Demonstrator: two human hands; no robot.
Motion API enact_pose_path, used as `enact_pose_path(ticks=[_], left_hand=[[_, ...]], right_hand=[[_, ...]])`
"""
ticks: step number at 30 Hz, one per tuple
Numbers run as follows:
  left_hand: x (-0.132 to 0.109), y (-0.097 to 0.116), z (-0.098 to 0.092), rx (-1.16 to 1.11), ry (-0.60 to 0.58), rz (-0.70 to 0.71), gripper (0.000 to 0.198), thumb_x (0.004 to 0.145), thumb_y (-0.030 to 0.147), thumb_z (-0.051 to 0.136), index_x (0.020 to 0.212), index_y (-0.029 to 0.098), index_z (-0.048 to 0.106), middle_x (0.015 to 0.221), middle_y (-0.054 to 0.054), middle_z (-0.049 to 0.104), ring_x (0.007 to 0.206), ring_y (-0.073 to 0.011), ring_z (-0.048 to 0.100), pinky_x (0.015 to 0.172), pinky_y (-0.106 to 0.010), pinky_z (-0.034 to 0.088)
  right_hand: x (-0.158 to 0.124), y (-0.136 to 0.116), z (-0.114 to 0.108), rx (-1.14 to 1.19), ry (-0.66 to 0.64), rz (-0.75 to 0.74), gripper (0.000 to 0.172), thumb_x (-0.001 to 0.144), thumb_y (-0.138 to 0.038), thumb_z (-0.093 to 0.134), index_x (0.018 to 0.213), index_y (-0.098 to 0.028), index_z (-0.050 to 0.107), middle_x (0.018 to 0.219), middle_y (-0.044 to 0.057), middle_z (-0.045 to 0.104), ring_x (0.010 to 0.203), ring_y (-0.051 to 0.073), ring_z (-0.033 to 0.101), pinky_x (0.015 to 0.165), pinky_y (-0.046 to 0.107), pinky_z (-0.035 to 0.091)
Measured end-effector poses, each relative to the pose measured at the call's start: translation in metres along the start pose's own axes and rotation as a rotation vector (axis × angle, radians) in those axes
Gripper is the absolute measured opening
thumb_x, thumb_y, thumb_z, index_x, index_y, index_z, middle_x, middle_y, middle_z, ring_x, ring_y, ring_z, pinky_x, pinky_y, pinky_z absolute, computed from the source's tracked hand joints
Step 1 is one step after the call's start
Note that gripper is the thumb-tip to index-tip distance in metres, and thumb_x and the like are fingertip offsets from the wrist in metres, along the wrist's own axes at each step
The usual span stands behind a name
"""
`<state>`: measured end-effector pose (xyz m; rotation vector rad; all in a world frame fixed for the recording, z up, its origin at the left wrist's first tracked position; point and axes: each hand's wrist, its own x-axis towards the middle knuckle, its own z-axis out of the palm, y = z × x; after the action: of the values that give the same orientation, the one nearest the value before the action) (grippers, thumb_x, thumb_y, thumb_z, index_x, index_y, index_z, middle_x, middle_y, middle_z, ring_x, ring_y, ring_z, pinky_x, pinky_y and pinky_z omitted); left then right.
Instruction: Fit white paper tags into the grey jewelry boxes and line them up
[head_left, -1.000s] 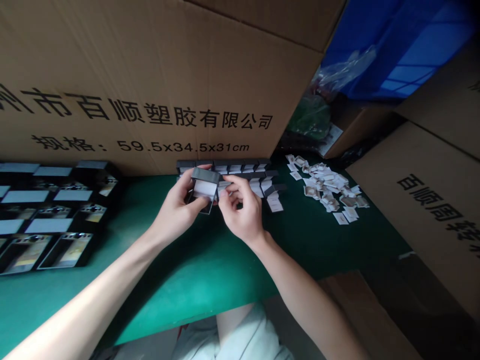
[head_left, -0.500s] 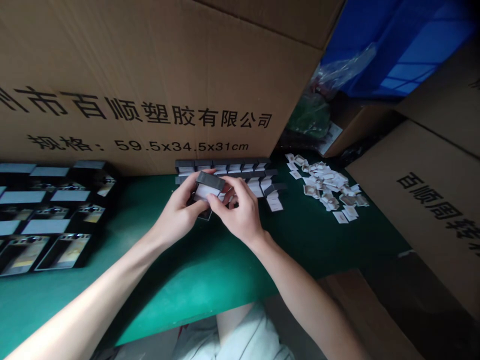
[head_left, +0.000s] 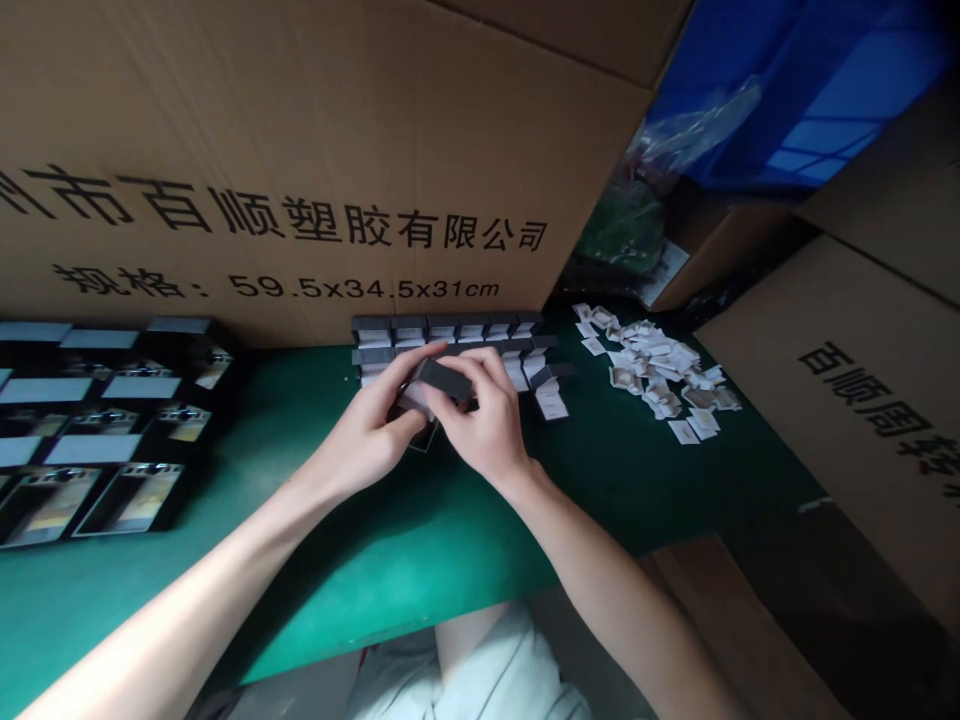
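Between both hands, just above the green table, is a small dark grey box (head_left: pixel 445 381) with a white inner part, like a jewellery box. My left hand (head_left: pixel 375 430) is closed around its left side, thumb toward the lower edge. My right hand (head_left: pixel 486 412) grips it from the right, with the thumb across its front. Fingers hide much of the box. Right behind the hands stand rows of similar grey boxes (head_left: pixel 409 325) with white insides. A white card (head_left: pixel 553 405) lies at their right end.
A heap of small white pieces (head_left: pixel 649 355) lies to the right on the green table (head_left: pixel 360 580). Larger black open boxes (head_left: pixel 139 500) stand in rows at the left. A big cardboard carton (head_left: pixel 315 120) walls off the back; another carton (head_left: pixel 862 400) stands at right.
The box has been turned and tipped in my hands, shifting slightly right; less of its white part shows. My right thumb has moved up along it.
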<state>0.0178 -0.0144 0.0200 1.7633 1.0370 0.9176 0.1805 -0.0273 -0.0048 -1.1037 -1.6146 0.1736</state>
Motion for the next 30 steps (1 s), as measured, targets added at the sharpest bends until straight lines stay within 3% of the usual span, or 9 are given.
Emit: enact_pose_path(ticks=[3, 6, 12, 15, 20, 26, 30], left_hand=[[-0.001, -0.003, 0.001, 0.039, -0.009, 0.028, 0.073, 0.082, 0.019, 0.057, 0.154, 0.026, 0.05, 0.127, -0.006, 0.07, 0.089, -0.0212, 0.066, 0.077, -0.029, 0.056], [-0.002, -0.006, 0.001, 0.049, -0.05, 0.09, 0.079, 0.083, 0.016, 0.055, 0.16, 0.03, 0.042, 0.143, -0.007, 0.063, 0.094, -0.0208, 0.067, 0.081, -0.029, 0.056], [-0.002, -0.007, -0.002, 0.074, -0.086, 0.08, 0.086, 0.083, 0.015, 0.055, 0.165, 0.03, 0.033, 0.143, -0.009, 0.064, 0.066, -0.0119, 0.059, 0.06, -0.024, 0.051], [-0.001, -0.003, -0.002, 0.13, 0.041, 0.066, 0.076, 0.083, 0.019, 0.06, 0.158, 0.028, 0.046, 0.142, -0.008, 0.066, 0.071, -0.014, 0.064, 0.062, -0.024, 0.052], [-0.002, -0.002, 0.0, 0.222, 0.322, 0.1, 0.046, 0.087, 0.027, 0.067, 0.132, 0.024, 0.069, 0.124, -0.005, 0.076, 0.103, -0.0269, 0.073, 0.088, -0.033, 0.057], [-0.008, -0.004, 0.0, 0.462, 0.459, 0.173, 0.039, 0.089, 0.029, 0.067, 0.127, 0.027, 0.074, 0.104, -0.001, 0.08, 0.078, -0.0229, 0.073, 0.074, -0.031, 0.053], [-0.009, -0.003, 0.001, 0.531, 0.487, 0.177, 0.039, 0.09, 0.03, 0.066, 0.129, 0.027, 0.075, 0.098, -0.001, 0.082, 0.063, -0.019, 0.069, 0.067, -0.03, 0.052]], right_hand=[[0.001, -0.002, -0.001, 0.005, 0.028, -0.048, 0.011, 0.096, -0.028, 0.067, 0.106, -0.024, 0.068, 0.105, 0.006, 0.068, 0.099, 0.018, 0.07, 0.089, 0.031, 0.06], [0.0, -0.003, -0.001, 0.039, 0.038, -0.093, 0.019, 0.095, -0.022, 0.065, 0.114, -0.025, 0.064, 0.106, 0.005, 0.072, 0.1, 0.019, 0.071, 0.091, 0.032, 0.061], [-0.003, 0.002, -0.002, 0.007, -0.041, -0.132, 0.028, 0.098, -0.018, 0.059, 0.124, -0.028, 0.06, 0.116, 0.003, 0.075, 0.11, 0.019, 0.073, 0.099, 0.033, 0.06], [0.0, 0.003, -0.005, -0.019, -0.024, -0.149, 0.032, 0.099, -0.016, 0.056, 0.128, -0.028, 0.06, 0.117, 0.004, 0.074, 0.111, 0.019, 0.072, 0.101, 0.034, 0.06], [0.002, 0.005, -0.005, -0.063, 0.04, -0.17, 0.037, 0.099, -0.016, 0.052, 0.135, -0.026, 0.057, 0.119, 0.008, 0.072, 0.113, 0.022, 0.071, 0.102, 0.036, 0.061], [-0.002, 0.009, 0.0, -0.131, -0.02, -0.211, 0.052, 0.1, -0.013, 0.044, 0.15, -0.027, 0.045, 0.133, 0.009, 0.07, 0.125, 0.023, 0.068, 0.107, 0.038, 0.061], [-0.002, 0.007, -0.001, -0.125, -0.025, -0.232, 0.048, 0.099, -0.01, 0.043, 0.144, -0.024, 0.053, 0.128, 0.009, 0.073, 0.117, 0.021, 0.072, 0.101, 0.033, 0.063]])
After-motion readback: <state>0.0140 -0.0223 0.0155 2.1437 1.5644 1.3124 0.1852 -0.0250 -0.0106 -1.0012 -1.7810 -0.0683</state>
